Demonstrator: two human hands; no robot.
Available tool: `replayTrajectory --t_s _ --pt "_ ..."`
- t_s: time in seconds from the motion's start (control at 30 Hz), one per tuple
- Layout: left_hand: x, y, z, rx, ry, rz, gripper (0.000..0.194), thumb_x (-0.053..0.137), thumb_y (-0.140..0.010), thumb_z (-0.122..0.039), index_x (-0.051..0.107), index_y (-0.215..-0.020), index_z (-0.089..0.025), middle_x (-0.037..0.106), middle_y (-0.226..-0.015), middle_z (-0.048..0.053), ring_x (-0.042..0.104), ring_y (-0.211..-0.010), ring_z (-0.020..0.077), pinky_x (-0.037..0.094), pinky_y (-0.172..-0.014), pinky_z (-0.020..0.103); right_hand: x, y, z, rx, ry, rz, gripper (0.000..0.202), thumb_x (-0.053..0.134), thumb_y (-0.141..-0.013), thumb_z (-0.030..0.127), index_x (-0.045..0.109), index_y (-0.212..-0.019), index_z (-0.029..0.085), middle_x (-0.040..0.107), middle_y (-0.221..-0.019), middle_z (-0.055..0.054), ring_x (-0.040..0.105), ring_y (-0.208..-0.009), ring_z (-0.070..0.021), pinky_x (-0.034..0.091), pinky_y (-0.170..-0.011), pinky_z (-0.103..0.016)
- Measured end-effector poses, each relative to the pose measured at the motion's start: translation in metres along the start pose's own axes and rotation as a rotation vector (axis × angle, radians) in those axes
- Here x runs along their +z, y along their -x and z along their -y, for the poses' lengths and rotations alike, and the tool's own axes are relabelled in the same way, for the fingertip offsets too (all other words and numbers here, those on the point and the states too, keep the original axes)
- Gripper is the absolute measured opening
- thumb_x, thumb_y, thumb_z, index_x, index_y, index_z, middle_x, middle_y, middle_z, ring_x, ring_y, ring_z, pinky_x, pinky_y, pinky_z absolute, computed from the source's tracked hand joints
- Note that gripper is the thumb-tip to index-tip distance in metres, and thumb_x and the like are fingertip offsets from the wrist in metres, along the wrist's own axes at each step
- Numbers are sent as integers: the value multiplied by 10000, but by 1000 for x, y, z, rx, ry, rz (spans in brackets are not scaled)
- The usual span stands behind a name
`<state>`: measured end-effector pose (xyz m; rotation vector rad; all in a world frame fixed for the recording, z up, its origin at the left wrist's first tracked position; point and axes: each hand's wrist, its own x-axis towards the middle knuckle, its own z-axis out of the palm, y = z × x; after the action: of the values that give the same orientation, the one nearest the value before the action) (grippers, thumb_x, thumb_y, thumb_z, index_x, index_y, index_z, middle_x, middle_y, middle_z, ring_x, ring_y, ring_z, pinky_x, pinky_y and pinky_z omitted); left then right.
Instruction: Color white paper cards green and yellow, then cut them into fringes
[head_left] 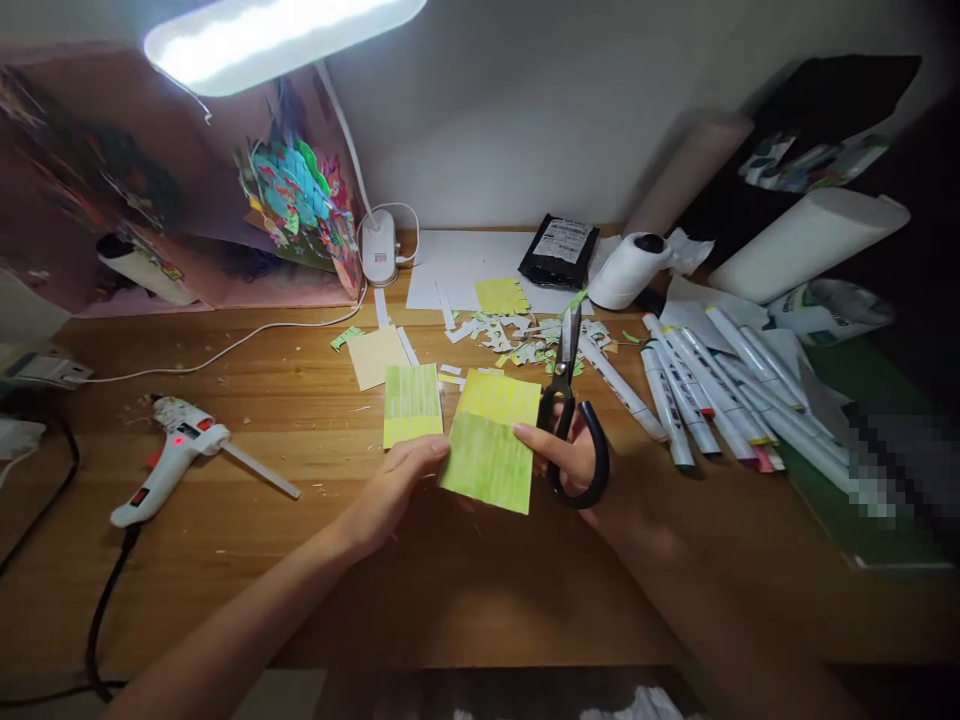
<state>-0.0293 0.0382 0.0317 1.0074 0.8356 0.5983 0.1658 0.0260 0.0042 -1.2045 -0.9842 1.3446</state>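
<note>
Between my two hands is a piece of paper (489,462) coloured yellow at the top and green below. My left hand (397,480) pinches its left edge. My right hand (574,455) grips its right edge with the thumb on top, and also holds black-handled scissors (564,365), blades pointing away from me. A second green and yellow striped paper (412,405) lies on the table just left of the held one. Behind that is a plain cream square (377,357). Cut scraps (517,340) in green and white are scattered beyond the scissors, near a yellow notched piece (501,296).
A hot glue gun (169,465) with a red light lies at left, its cord running forward. Several markers (712,400) are piled at right. A lamp (285,35) hangs overhead. At the back are a black packet (559,250), a white camera-like device (628,270) and a decorated pink box (292,200).
</note>
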Motion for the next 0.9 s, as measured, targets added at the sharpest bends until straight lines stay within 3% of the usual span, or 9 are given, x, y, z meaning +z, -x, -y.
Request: replayTrajectory --t_s 0.1,0.2,0.37,0.73,0.9 --pt "2 1 -3 -14 18 120 344 400 -897 -353 668 -842 -143 698 -774 69 641 -730 203 488 -678 305 -5 -4 2 -40 31 -6 222 710 -705 374 592 -678 187 498 -518 34 441 -439 -103 369 -405 -232" --pt "4 3 -2 -26 2 135 346 395 -899 -345 653 -889 -115 700 -779 86 636 -705 187 493 -666 292 -7 -5 4 -69 57 -4 175 703 -719 351 625 -710 195 558 -578 14 501 -490 -123 415 -447 -247" --pt "6 8 1 -33 -47 168 330 398 -900 -318 633 -821 -100 698 -739 97 614 -651 160 492 -670 280 -6 -6 4 -115 28 -23 157 709 -716 325 643 -822 230 649 -802 -19 611 -760 -204 512 -668 -326" --pt "9 7 8 -26 -164 178 383 420 -897 -447 604 -755 -142 692 -670 62 561 -534 124 458 -574 243 -10 -5 3 -100 65 -27 200 685 -723 416 606 -760 237 522 -609 7 529 -593 -174 446 -533 -296" --pt "8 10 6 4 -219 192 373 406 -922 -403 612 -743 -147 692 -690 55 560 -567 116 448 -596 233 -9 -4 5 -75 71 -42 213 695 -707 413 595 -717 225 460 -560 24 488 -557 -155 422 -539 -285"
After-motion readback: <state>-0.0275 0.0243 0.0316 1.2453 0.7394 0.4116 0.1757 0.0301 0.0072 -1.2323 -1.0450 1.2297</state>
